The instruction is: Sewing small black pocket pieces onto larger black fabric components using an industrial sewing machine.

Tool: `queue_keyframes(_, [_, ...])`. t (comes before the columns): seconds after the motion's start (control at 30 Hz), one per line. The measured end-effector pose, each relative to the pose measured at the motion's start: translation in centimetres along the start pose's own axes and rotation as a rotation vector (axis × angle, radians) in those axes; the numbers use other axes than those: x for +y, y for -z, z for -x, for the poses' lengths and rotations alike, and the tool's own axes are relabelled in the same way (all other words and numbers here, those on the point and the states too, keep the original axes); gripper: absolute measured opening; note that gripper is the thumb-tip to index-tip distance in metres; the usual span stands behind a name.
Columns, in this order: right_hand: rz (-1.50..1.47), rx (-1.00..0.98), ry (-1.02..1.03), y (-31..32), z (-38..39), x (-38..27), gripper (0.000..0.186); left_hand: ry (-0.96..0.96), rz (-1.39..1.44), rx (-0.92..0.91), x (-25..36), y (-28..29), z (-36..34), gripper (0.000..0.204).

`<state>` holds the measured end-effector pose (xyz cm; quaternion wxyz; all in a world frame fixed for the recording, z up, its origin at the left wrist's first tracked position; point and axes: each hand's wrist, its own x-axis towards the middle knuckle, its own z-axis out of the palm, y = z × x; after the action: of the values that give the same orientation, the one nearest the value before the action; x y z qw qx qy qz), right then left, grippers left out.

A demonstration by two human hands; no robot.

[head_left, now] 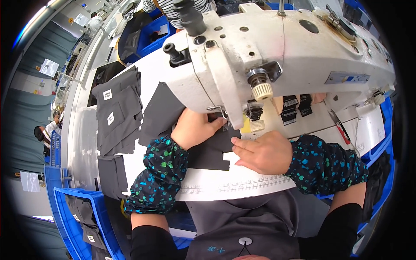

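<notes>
A dark grey fabric piece (207, 155) lies on the white sewing table under the head of a white sewing machine (242, 56). My left hand (194, 129) is bent over the fabric's far left part, thumb and fingers drawn together on it close to the presser foot; the machine head partly hides its fingertips. From the right, my right hand (265, 152) reaches in with fingers stretched out, resting at the fabric's right edge. Both forearms wear dark sleeve covers with green and blue spots. Another dark grey piece (161, 110) lies just left of the machine head.
Stacked dark grey pieces (119, 115) with white labels lie left, a folded one (112, 175) nearer me. Red-handled snips (340, 128) and black labels (289, 110) are on the right. A printed ruler (242, 185) runs along the front edge. A blue crate (82, 216) stands lower left.
</notes>
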<state>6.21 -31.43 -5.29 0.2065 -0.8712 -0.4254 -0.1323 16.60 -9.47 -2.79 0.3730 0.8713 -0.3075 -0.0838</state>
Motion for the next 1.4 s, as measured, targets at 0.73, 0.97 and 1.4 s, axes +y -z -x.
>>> queue_keyframes(0.73, [0.11, 0.119, -0.117, -0.8, -1.0, 1.8, 0.023, -0.021, -0.017, -0.017, -0.1, -0.1, -0.2, 0.033])
queue_keyframes(0.97, [0.096, 0.132, -0.109, -0.7, -1.0, 1.7, 0.02, 0.061, -0.328, 0.189, 1.4, 0.4, 2.3, 0.037])
queue_keyframes(1.4, [0.143, 0.223, -0.147, -1.0, -0.9, 1.4, 0.016, -0.375, -0.676, 0.258, 1.6, 1.8, 3.8, 0.013])
